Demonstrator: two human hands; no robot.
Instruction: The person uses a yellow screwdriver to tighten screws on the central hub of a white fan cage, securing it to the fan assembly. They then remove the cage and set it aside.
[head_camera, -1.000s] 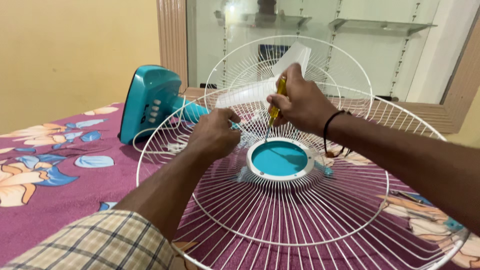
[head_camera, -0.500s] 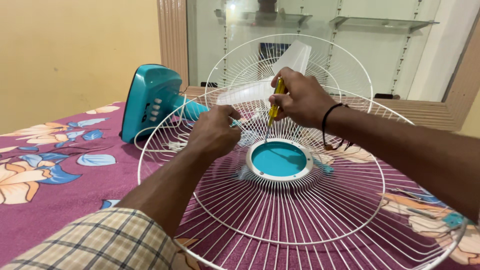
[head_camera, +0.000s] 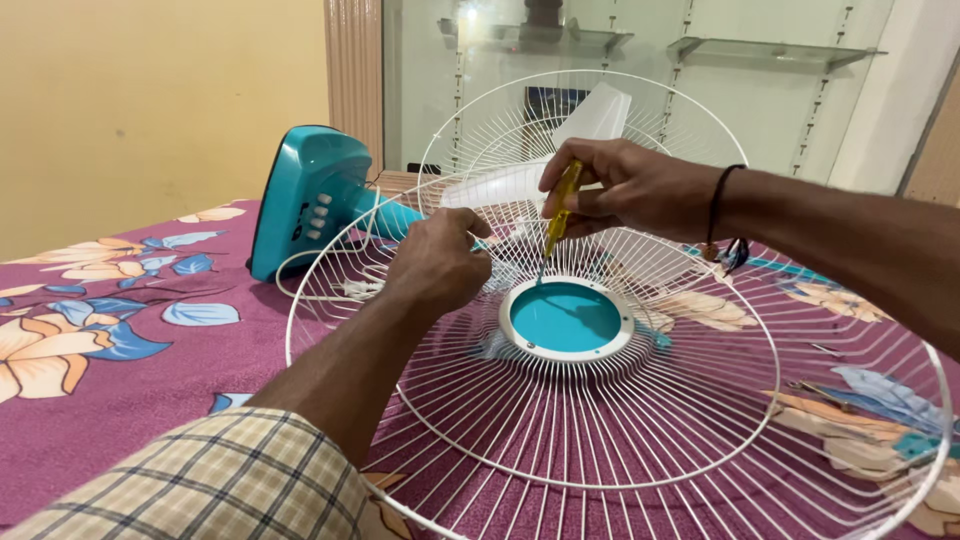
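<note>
I hold the screwdriver (head_camera: 558, 208) in my right hand (head_camera: 640, 188), fingers clamped round its yellow handle, the shaft slanting down so the tip meets the white ring (head_camera: 566, 352) at its far rim. That ring circles the teal hub (head_camera: 566, 316) at the middle of the front grille (head_camera: 640, 440), which lies flat on the purple floral sheet (head_camera: 120, 340). My left hand (head_camera: 438, 262) is closed on the grille wires just left of the hub, steadying it. Judgement: the tip should seat squarely in the screw head before any turn; the shaft is tilted, so I would bring it nearer upright and press down lightly to avoid slipping off onto the thin wires. Behind stand the blade (head_camera: 560, 150), the rear grille (head_camera: 690, 130) and the teal base (head_camera: 305, 195).
</note>
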